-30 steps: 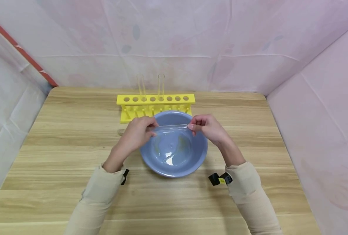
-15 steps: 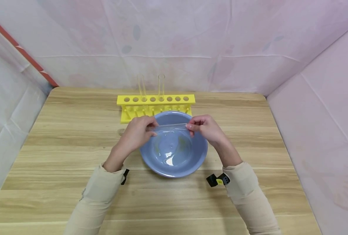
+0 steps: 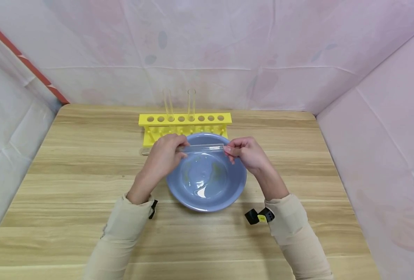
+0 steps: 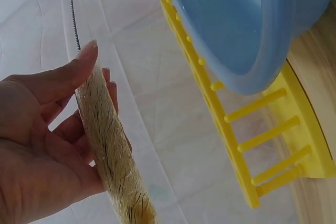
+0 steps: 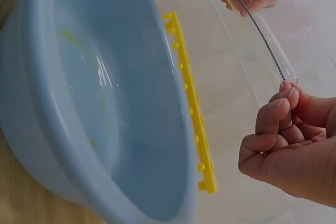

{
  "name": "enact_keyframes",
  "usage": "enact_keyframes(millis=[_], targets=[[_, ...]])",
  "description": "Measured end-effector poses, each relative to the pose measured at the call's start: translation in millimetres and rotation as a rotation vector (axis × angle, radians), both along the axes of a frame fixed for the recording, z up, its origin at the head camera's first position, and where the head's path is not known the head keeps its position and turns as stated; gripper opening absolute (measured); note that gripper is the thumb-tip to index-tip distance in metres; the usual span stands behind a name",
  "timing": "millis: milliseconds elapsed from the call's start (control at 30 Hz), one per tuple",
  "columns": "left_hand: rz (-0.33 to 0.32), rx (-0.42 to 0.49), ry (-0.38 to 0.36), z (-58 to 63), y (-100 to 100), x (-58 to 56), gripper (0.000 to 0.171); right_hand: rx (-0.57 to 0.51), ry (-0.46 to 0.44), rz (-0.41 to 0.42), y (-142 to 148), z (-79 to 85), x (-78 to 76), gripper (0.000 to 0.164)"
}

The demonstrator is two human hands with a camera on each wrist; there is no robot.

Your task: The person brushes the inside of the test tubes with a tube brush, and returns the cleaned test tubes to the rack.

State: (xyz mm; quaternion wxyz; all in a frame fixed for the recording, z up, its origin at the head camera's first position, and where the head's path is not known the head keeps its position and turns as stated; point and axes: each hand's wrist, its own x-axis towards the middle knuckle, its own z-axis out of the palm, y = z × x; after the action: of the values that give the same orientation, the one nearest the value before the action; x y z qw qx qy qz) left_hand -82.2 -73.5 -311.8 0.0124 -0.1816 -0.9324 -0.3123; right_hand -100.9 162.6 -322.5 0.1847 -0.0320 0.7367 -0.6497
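Note:
In the head view a clear glass test tube [image 3: 208, 148] lies sideways over the blue basin [image 3: 207, 207]. My left hand [image 3: 165, 152] grips it around the middle, thumb on one side and fingers on the other. Inside the tube sits a test tube brush, its pale, dark-flecked bristles [image 4: 113, 129] filling the part by the left hand and its twisted wire [image 5: 262, 38] running out toward the mouth. At that mouth my right hand [image 3: 248, 153] pinches the wire's end between thumb and forefinger, the other fingers curled in. Water with yellowish patches shows in the basin.
Behind the basin stands a yellow test tube rack [image 3: 186, 119], partly hidden by its rim. Two clear test tubes stand in the rack, one on the left [image 3: 168, 105] and one nearer the middle [image 3: 191, 105]. Patterned cloth [image 3: 207, 46] encloses the wooden table [image 3: 70, 175].
My left hand has moved slightly away from me with the test tube, whose far end now shows left of the hand. The right hand has shifted only a little, still at the tube's mouth.

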Motion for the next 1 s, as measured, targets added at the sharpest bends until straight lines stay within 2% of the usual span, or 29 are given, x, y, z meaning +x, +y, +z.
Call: enact_keyframes(millis=[67, 167, 400, 567, 733, 867, 1000], targets=[[0.001, -0.002, -0.008, 1.6, -0.3, -0.2, 0.017, 0.008, 0.029, -0.003, -0.2, -0.1, 0.5, 0.016], [-0.009, 0.031, -0.061, 2.3, -2.1, -1.2, 0.018, 0.041, 0.091, -0.003, -0.5, -0.1, 1.2, 0.015], [-0.03, 0.164, -0.206, 2.4, -10.9, -4.3, 0.019, 0.164, 0.272, 0.01, -0.4, 0.5, 1.7, 0.015], [-0.054, 0.209, -0.257, 1.8, -16.4, -7.2, 0.019, 0.169, 0.309, 0.018, -1.7, 2.5, 1.8, 0.014], [-0.046, 0.168, -0.231, 1.2, -14.5, -8.0, 0.02, 0.165, 0.27, 0.01, -2.7, 3.6, 1.1, 0.015], [-0.019, 0.077, -0.167, -0.8, -8.9, -6.2, 0.02, 0.137, 0.157, -0.013, -2.6, 3.3, -0.6, 0.017], [0.015, -0.009, -0.069, -0.8, -3.8, -3.0, 0.019, 0.047, 0.018, -0.033, -3.4, 3.2, -3.1, 0.02]])
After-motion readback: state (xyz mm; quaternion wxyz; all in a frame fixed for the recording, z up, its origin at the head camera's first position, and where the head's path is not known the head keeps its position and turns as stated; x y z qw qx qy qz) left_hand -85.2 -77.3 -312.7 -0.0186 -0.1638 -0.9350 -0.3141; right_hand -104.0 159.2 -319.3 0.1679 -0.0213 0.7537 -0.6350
